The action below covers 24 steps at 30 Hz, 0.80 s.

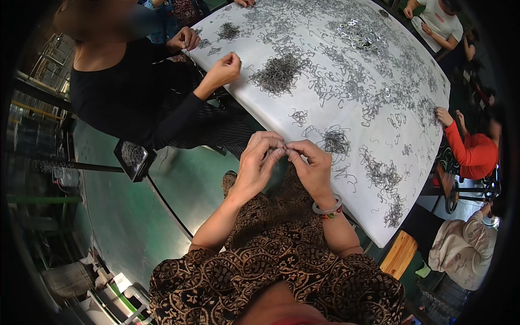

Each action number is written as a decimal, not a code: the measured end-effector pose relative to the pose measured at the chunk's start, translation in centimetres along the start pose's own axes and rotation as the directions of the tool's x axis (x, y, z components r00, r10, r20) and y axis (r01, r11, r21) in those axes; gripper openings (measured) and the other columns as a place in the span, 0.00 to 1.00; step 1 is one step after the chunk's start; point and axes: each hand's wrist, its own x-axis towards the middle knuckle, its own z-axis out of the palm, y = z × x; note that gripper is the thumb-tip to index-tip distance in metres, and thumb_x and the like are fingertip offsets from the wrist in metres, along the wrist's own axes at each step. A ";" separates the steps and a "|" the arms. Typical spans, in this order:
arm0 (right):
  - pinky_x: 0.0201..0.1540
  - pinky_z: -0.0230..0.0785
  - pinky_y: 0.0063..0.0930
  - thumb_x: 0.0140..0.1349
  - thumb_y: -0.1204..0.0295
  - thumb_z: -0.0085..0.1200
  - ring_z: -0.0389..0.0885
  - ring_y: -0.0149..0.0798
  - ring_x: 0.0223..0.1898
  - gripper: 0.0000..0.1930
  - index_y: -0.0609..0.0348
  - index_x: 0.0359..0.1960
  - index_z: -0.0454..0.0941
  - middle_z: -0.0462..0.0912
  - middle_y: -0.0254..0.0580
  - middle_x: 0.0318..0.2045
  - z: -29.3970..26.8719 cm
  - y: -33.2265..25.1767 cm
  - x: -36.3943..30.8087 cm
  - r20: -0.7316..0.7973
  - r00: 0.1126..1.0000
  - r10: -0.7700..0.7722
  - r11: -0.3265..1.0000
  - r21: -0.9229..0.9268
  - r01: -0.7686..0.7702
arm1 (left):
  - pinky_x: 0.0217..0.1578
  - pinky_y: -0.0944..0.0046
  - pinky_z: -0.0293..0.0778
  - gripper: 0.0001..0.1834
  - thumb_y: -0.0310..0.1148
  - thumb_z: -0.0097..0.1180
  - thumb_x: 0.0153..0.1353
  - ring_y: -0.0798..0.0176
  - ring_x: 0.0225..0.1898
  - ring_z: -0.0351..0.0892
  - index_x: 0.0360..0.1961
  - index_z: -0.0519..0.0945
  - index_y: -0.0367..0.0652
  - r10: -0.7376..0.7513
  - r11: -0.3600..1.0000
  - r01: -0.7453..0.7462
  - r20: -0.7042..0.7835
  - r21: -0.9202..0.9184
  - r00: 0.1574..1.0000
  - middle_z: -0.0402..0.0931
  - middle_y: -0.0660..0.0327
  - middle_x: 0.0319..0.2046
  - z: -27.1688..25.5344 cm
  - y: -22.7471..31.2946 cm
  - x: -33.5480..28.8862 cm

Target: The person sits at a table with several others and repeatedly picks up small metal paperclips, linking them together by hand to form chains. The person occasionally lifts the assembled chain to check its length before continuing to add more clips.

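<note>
Patterned black-and-gold clothing point(281, 254) fills my view nearest the camera, and beyond it 2 hands meet beside the edge of the white table point(273, 111). I see the left hand point(257, 162) and the right hand point(312, 165) each with thumb and forefinger closed in a pinch, tips together or nearly so; what they grasp, if anything, is too small for me to tell. Loose wire hooks point(382, 176) lie across the table, the nearest pile point(335, 141) just past the right hand. For such close fingertip work, I would steady the left pinch as an anchor and let the right make only small moves. I'd take any thin wire lightly, since a hard squeeze could make it spin away. I'd also lift the beaded bracelet point(331, 214) well clear of the hooks, where bent ends might snag it.
</note>
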 end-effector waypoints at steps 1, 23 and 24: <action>0.32 0.74 0.20 0.57 0.84 0.59 0.81 0.27 0.28 0.05 0.66 0.35 0.81 0.84 0.38 0.29 0.0 0.1 0.0 0.000 1.000 -0.019 1.000 -0.025 0.019 | 0.40 0.64 0.73 0.06 0.22 0.58 0.60 0.59 0.43 0.75 0.39 0.77 0.37 -0.002 1.000 0.002 -0.002 0.009 1.000 0.76 0.56 0.42 0.1 -0.2 -0.1; 0.39 0.75 0.50 0.59 0.74 0.51 0.82 0.62 0.35 0.08 0.69 0.30 0.78 0.81 0.63 0.32 -4.8 18.2 13.0 0.037 0.982 0.186 0.500 -0.864 -0.062 | 0.39 0.63 0.75 0.05 0.24 0.57 0.62 0.60 0.37 0.81 0.38 0.82 0.37 -0.073 0.997 0.074 -0.070 0.010 0.995 0.83 0.58 0.35 -0.7 -1.9 -0.6; 0.39 0.75 0.50 0.59 0.74 0.51 0.81 0.62 0.35 0.08 0.69 0.31 0.77 0.81 0.63 0.32 -4.9 17.6 12.9 0.043 0.987 0.157 0.559 -0.828 -0.053 | 0.39 0.63 0.75 0.05 0.24 0.57 0.62 0.60 0.37 0.81 0.38 0.82 0.37 -0.063 0.998 0.064 -0.069 0.016 0.996 0.82 0.58 0.34 -0.8 -1.8 -0.5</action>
